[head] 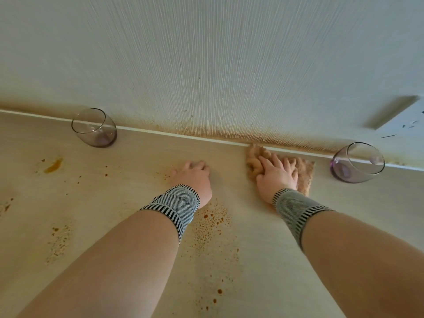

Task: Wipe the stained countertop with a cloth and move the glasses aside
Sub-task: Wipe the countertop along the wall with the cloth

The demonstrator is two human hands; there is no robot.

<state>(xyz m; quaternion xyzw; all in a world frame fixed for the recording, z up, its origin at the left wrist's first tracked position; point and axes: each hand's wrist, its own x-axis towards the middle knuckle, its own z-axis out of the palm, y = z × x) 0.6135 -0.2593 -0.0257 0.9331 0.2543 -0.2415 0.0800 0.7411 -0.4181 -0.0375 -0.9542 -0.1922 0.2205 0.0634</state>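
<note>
against the back edge of the countertop, the right hand presses the tan cloth flat, fingers spread across it, the cloth's far corner touching the seam below the wall. left hand rests on the bare surface beside it, fingers curled under, holding nothing.

orange-brown stains lie between and below the forearms, with more at far left; most of the wiping appears outstanding.

risks, as judged: a wide rightward stroke could strike the right glass, which stands near the cloth by the wall; it looks round-bodied and may roll or tip if struck. wiping around either glass would leave residue beneath. staining runs up the wall's base, and the cloth may smear it further.

containers: the right glass and the left glass are both upright, clear with purple-tinted bases, apparently empty. they stand well apart.
</note>
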